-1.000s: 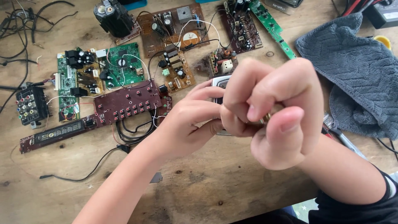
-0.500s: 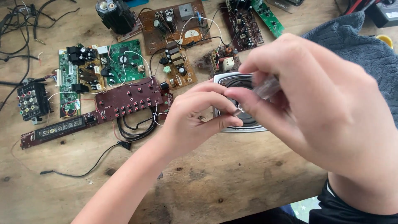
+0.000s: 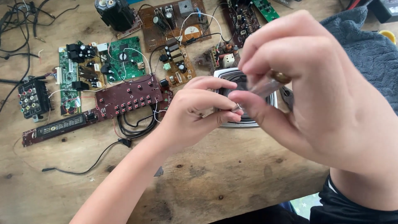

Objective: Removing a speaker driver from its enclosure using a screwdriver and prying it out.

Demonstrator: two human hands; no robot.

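My left hand (image 3: 195, 108) rests its fingertips on the near left edge of an oval speaker with a metal frame (image 3: 245, 123), thumb and fingers pinched together there. My right hand (image 3: 327, 95) hovers close to the camera above the speaker. It grips a screwdriver with a clear handle (image 3: 265, 86), whose tip points down toward my left fingertips. The tip and most of the speaker are hidden by my hands.
Several bare circuit boards lie on the wooden table (image 3: 207, 178): a dark red button board (image 3: 128, 97), a green board (image 3: 124, 60), a brown board (image 3: 170, 20). A black connector block (image 3: 33, 97) sits far left, black cables (image 3: 137, 126) coil nearby, and a grey cloth (image 3: 369, 49) lies right.
My hands, clasped together a second ago, have come apart. The right hand rose toward the camera with the screwdriver, uncovering the speaker; the left hand stays at its edge.
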